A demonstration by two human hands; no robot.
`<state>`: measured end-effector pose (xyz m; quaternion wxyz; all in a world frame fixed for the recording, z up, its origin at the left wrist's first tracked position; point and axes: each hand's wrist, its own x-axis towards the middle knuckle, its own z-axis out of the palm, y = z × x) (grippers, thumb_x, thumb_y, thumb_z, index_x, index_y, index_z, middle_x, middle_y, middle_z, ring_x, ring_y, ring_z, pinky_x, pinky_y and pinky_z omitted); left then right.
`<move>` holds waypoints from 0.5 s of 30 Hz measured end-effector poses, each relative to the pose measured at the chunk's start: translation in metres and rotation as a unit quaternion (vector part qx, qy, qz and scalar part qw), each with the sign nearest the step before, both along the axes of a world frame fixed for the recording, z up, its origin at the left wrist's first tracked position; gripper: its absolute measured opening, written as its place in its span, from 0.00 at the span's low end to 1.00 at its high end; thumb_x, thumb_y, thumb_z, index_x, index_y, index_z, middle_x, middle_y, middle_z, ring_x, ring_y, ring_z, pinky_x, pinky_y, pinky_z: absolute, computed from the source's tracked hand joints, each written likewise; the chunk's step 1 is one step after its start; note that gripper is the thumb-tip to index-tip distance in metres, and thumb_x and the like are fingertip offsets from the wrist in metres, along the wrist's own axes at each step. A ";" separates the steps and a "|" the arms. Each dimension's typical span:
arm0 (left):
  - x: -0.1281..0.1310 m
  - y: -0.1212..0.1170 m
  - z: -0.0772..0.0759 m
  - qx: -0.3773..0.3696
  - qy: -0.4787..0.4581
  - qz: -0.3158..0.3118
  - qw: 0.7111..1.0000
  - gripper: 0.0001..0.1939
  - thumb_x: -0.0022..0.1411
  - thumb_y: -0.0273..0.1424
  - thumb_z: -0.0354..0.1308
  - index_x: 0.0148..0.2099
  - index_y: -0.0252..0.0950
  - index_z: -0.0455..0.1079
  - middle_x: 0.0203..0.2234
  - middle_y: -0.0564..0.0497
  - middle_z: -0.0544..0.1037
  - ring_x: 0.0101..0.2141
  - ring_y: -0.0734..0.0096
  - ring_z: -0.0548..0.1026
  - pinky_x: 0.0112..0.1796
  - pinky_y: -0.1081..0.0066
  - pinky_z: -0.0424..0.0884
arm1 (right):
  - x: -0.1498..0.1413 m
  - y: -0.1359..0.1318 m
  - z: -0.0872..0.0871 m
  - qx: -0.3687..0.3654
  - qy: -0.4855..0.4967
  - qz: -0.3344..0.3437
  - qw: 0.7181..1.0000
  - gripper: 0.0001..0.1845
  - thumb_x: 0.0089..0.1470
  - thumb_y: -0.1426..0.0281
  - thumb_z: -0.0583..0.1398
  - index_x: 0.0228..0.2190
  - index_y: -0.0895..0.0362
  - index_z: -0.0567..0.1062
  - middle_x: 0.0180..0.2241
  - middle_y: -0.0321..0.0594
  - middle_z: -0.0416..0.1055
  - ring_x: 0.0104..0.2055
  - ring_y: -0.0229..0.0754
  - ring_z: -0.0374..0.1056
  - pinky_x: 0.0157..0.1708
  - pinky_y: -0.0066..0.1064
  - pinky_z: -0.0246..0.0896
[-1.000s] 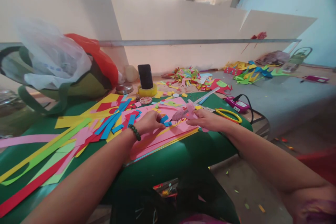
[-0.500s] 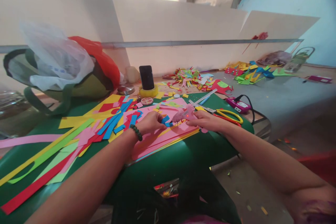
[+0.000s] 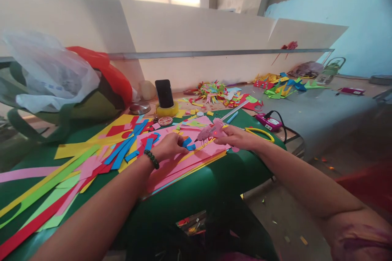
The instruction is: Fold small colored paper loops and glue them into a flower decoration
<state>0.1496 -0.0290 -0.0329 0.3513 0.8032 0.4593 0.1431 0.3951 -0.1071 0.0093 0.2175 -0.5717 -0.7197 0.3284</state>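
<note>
My left hand (image 3: 169,146), with a dark bead bracelet at the wrist, pinches a small blue paper piece (image 3: 187,143) over a stack of pink sheets (image 3: 183,161). My right hand (image 3: 237,137) grips a pink glue gun (image 3: 212,130) whose red light is on; its nozzle points left and down, just beside the blue piece. Both hands rest on a green table (image 3: 196,189) covered with coloured paper strips (image 3: 122,147).
A phone (image 3: 164,93) stands upright in a yellow tape roll. Yellow-handled scissors (image 3: 260,132) and a pink power strip (image 3: 269,122) lie right of my hand. Bags (image 3: 61,81) are piled at the left. Paper scraps (image 3: 220,91) litter the grey bench behind.
The camera has shifted so the scene sits slightly left and lower. My hands keep the same grips, with the glue gun nozzle staying by the blue piece.
</note>
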 end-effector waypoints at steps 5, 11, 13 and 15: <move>0.000 -0.003 0.006 -0.003 -0.030 -0.005 1.000 0.13 0.39 0.38 0.66 0.21 0.36 0.66 0.17 0.56 0.69 0.22 0.73 0.65 0.23 0.73 0.58 | 0.019 0.020 -0.001 0.116 -0.057 -0.152 0.980 0.24 0.47 0.49 0.55 0.17 0.54 0.60 0.17 0.32 0.54 0.23 0.36 0.53 0.24 0.29 0.43; -0.009 -0.002 0.023 0.016 -0.196 0.053 0.979 0.20 0.40 0.43 0.69 0.25 0.36 0.65 0.20 0.56 0.68 0.24 0.74 0.68 0.24 0.74 0.63 | 0.044 0.069 0.003 0.148 -0.208 -0.250 0.934 0.23 0.58 0.57 0.49 0.26 0.59 0.74 0.23 0.44 0.70 0.31 0.45 0.66 0.30 0.31 0.51; -0.011 0.001 0.025 0.040 -0.235 0.076 0.968 0.21 0.38 0.44 0.69 0.26 0.35 0.65 0.21 0.56 0.69 0.25 0.73 0.70 0.25 0.73 0.64 | 0.045 0.085 0.000 0.103 -0.244 -0.250 0.931 0.23 0.60 0.59 0.49 0.31 0.60 0.77 0.26 0.47 0.74 0.36 0.47 0.69 0.33 0.31 0.54; -0.011 0.003 0.024 0.054 -0.253 0.086 0.962 0.22 0.38 0.45 0.70 0.27 0.35 0.66 0.21 0.56 0.69 0.25 0.73 0.70 0.27 0.72 0.65 | 0.044 0.096 -0.005 0.059 -0.252 -0.245 0.934 0.24 0.61 0.58 0.49 0.35 0.61 0.78 0.27 0.49 0.76 0.38 0.48 0.71 0.35 0.31 0.55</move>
